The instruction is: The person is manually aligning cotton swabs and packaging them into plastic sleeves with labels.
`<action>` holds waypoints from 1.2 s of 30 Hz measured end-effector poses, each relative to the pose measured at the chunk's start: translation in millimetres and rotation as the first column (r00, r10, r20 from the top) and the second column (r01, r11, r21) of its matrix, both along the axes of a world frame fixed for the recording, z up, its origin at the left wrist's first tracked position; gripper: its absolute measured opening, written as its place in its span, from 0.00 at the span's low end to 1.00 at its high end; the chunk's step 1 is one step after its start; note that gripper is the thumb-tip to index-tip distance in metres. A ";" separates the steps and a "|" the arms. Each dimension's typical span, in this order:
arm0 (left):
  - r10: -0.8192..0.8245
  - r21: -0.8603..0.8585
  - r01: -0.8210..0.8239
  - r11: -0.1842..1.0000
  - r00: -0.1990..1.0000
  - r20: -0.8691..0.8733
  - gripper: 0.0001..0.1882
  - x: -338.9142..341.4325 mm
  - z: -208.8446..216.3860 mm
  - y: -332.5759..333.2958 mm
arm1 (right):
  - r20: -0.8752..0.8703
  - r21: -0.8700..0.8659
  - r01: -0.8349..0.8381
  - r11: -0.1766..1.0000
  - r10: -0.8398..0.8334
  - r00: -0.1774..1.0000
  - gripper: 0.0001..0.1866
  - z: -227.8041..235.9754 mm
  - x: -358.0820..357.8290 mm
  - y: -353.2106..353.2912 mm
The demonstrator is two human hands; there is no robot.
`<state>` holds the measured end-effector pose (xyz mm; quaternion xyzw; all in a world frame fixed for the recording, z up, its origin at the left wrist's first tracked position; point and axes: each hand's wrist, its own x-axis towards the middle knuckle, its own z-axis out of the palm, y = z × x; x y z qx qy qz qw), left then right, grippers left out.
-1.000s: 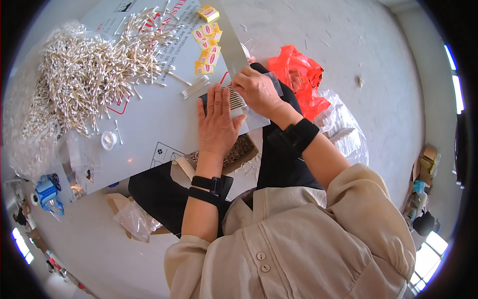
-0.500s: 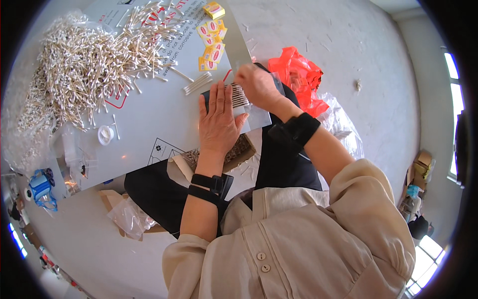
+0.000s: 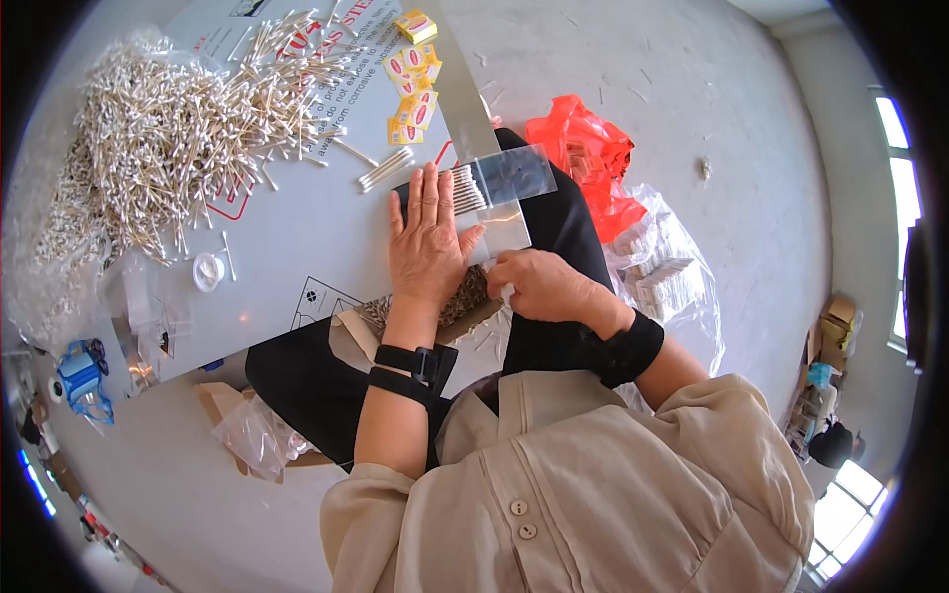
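Note:
My left hand lies flat near the table's right edge, fingers stretched out and close together over a dark flat piece that it mostly hides. Beside its fingers is a row of cotton swabs. A clear plastic bag extends from that row past the table's edge. My right hand is below the table corner with its fingers curled in a pinch; whatever may be between them is hidden. Close by, under my left wrist, an open cardboard box holds many small brownish pieces.
A large heap of cotton swabs covers the table's left. Yellow-and-white labels, a small yellow box, a few loose swabs and a round white container lie about. Red and clear bags are at right.
My right hand has moved from the far end of the swab row down toward me, beside the cardboard box. The clear bag now shows spread out to the right. My left hand stays in place.

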<state>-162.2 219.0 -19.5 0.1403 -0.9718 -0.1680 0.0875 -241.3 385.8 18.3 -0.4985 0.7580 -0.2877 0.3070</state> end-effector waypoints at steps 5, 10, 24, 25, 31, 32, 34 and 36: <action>-0.009 -0.027 0.009 1.000 1.000 0.000 0.41 0.9 -1.7 -0.5 | 0.043 -0.069 0.329 0.942 -0.327 0.944 0.05 2.5 -20.3 -18.9; -0.016 -0.039 0.016 0.999 1.000 -0.011 0.41 0.3 -1.7 0.4 | -0.183 -0.089 0.556 0.826 -0.562 0.807 0.07 -11.1 -42.9 -43.9; 0.012 -0.004 -0.012 1.000 0.999 0.033 0.37 3.4 -5.1 -1.8 | -0.395 -0.166 0.309 0.937 -0.350 0.849 0.09 -0.9 -26.6 -32.6; 0.012 -0.001 -0.012 1.000 1.000 0.029 0.37 2.6 -3.8 -1.2 | -0.379 -0.215 0.260 0.941 -0.326 0.866 0.12 3.2 -15.4 -22.9; 0.006 0.045 -0.008 0.999 0.999 0.051 0.37 0.0 -4.3 -2.0 | -0.198 -0.131 0.072 0.989 -0.098 0.975 0.14 -0.2 12.7 5.2; 0.003 0.036 -0.005 0.999 0.999 0.049 0.37 0.2 -4.7 -2.3 | -0.010 -0.103 -0.029 0.994 0.028 1.000 0.10 -0.2 8.5 9.3; 0.000 0.026 -0.001 1.000 0.999 0.044 0.37 1.0 -5.5 -2.7 | 0.063 0.004 -0.083 0.997 0.082 0.995 0.09 2.2 5.9 13.6; 0.006 0.016 -0.007 1.000 0.999 0.050 0.37 1.2 -6.4 -2.7 | 0.139 0.109 -0.142 0.984 0.126 0.982 0.07 -1.5 2.5 16.4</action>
